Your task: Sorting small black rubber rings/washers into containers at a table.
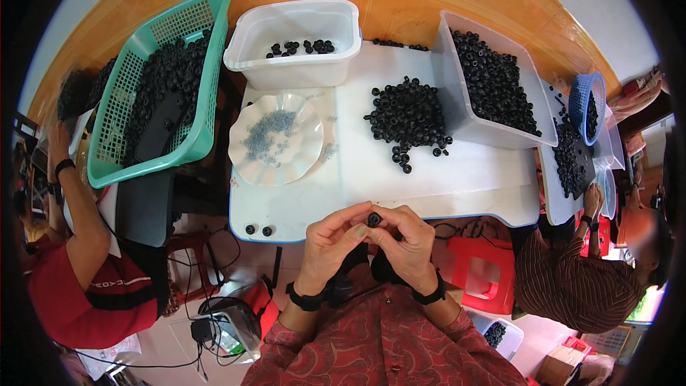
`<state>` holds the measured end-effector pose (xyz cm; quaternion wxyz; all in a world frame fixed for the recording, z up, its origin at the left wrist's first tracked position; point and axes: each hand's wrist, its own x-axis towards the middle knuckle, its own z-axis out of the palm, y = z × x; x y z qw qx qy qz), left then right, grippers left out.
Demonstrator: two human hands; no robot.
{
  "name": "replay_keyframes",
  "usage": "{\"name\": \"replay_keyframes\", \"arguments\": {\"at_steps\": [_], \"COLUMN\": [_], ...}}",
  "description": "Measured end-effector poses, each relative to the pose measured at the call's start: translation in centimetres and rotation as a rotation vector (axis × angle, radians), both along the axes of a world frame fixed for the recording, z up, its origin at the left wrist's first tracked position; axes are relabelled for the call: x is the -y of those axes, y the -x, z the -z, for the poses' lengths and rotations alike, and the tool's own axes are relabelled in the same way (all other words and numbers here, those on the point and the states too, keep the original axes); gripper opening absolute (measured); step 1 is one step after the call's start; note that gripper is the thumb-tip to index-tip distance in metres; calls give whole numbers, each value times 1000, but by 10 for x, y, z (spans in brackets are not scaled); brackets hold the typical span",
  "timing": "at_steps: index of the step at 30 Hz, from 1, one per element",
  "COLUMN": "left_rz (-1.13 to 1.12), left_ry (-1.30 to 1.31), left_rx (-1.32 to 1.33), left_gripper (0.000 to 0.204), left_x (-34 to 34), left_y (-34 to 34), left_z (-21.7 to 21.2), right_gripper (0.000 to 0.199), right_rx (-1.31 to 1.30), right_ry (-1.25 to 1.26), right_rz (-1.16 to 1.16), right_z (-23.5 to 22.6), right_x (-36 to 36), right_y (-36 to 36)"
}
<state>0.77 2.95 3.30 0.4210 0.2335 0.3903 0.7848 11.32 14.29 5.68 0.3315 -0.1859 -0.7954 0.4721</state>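
We've got our left hand (331, 238) and right hand (406, 238) pinched together on one black ring (374, 219), low centre; looks like both grip it. Ring pile (409, 116) sits mid-frame on the table (464, 179).

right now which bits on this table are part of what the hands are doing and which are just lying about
In use:
- left hand, right hand
- small black ring pinched between them
- pile of black rings
- scalloped plate of small grey parts

Lying about:
- green basket
- red stool
- blue basket

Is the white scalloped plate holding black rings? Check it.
No, the white scalloped plate holds small grey pieces; black rings lie heaped on the table.
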Motion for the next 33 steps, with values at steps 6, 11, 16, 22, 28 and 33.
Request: {"name": "replay_keyframes", "arguments": {"at_steps": [6,11,16,22,28,33], "left_rz": [-37,-67,-86,-213,-372,-449], "left_ry": [105,209,232,248,123,-45], "left_rx": [21,-4,53,128,29,42], "left_gripper": [31,24,21,21,24,21], "left_x": [-2,-9,-16,-42,-91,-133], "left_y": [-4,-5,-3,38,115,172], "left_z": [-2,1,4,-19,-57,-64], "right_gripper": [32,28,28,25,21,22], "right_rx": [10,31,61,83,133,129], "right_ry": [-152,-308,-316,-251,-223,-194], "right_rz": [34,18,-17,115,198,203], "right_z": [7,13,13,32,62,68], "right_x": [-3,-10,-12,-28,-49,-51], "right_y": [-2,-4,-2,-4,-11,-12]}}
